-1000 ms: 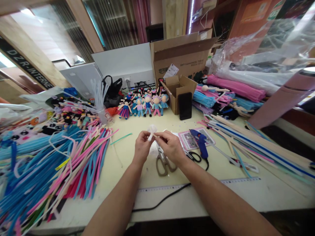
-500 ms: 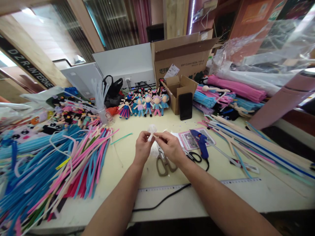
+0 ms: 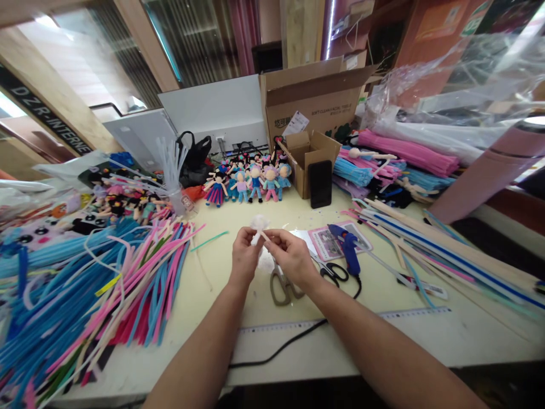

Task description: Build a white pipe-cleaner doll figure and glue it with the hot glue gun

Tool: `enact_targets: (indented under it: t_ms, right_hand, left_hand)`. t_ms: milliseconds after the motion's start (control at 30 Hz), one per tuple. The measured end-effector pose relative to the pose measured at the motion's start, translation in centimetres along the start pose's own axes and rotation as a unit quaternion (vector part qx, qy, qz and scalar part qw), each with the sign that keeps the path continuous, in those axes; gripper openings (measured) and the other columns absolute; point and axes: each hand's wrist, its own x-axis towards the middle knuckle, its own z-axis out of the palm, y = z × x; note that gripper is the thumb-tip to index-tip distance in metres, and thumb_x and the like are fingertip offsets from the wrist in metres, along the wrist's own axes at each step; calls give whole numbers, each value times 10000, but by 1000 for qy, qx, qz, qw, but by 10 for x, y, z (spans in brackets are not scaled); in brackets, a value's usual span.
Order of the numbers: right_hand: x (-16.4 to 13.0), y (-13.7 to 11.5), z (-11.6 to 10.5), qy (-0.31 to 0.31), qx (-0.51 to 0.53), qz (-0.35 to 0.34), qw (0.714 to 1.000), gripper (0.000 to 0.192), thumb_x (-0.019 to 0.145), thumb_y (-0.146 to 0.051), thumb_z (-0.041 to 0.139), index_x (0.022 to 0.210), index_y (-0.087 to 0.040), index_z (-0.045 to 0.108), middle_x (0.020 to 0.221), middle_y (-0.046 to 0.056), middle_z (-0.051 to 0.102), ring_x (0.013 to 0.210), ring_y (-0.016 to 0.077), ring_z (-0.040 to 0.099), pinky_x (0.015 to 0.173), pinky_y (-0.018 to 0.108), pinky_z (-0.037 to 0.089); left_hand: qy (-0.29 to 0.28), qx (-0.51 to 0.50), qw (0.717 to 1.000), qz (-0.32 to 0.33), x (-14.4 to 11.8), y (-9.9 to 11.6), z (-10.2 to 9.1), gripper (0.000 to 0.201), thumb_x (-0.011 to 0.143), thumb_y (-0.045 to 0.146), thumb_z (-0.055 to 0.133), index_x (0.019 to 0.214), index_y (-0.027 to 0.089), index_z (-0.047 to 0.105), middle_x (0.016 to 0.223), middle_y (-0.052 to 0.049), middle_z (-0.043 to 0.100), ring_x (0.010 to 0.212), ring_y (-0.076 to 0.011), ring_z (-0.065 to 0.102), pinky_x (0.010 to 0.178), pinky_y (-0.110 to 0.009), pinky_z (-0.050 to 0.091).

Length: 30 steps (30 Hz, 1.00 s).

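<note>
White fuzzy pipe-cleaner piece (image 3: 259, 224), likely a doll part mid-twist, sits pinched between left hand (image 3: 243, 257) and right hand (image 3: 290, 255), fingers closed on it above the table (image 3: 221, 267). Scissors (image 3: 284, 284) lie beneath; finished dolls (image 3: 251, 180) stand beyond. Further winding needs steady grip.

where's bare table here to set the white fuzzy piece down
Bare table lies between the pipe cleaner pile and the left hand, and between the dolls and both hands. Right of the right hand, scissors and glue gun crowd it.
</note>
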Motion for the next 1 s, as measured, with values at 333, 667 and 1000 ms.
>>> enact_targets:
  t_ms: [333, 667, 1000]
  right_hand:
    - [-1, 0, 1, 3, -13, -27, 1000, 291, 833, -280, 536, 1083, -177, 646, 817, 18, 652, 664, 115, 562, 594, 215, 446]
    - [-1, -6, -4, 11, -150, -99, 984, 311, 853, -173, 457, 1096, -186, 651, 1069, 78, 684, 921, 190, 636, 824, 306, 473]
    - [1, -1, -1, -2, -46, -32, 998, 314, 860, -251, 469, 1097, -163, 656, 732, 17, 660, 597, 119, 555, 579, 232, 449]
  left_hand:
    - [-5, -1, 1000, 0, 0, 0, 0, 273, 638, 315, 729, 760, 189, 520, 652, 47, 552, 527, -76, 472, 513, -197, 381]
    - [-19, 43, 997, 61, -3, 10, 2, 211, 647, 262, 711, 740, 193, 534, 680, 37, 581, 657, -114, 552, 638, -231, 430]
    - [1, 39, 999, 24, -4, 14, 1, 244, 614, 290, 732, 727, 188, 541, 669, 35, 579, 593, -101, 521, 557, -214, 404]
